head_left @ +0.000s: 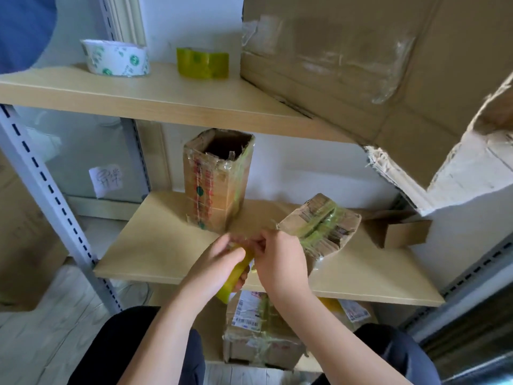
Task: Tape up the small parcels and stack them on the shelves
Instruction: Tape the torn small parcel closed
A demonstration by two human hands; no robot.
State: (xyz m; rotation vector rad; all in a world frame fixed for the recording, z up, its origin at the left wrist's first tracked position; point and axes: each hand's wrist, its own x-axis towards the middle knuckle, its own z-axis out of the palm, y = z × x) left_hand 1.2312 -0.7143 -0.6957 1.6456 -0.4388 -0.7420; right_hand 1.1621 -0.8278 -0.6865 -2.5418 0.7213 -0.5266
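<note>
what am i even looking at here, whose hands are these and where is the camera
There is one picture, from a wide-angle camera worn on a person's head, looking down at their own two bare hands. No machine is involved. The left hand grips a yellow tape roll; the right hand pinches at the tape's end, beside a small parcel wrapped in greenish tape that lies on the middle shelf. Behind it stands a tall open-topped box. The top shelf carries a white tape roll, a yellow-green tape roll and a large carton. Another taped parcel sits lower down.
</note>
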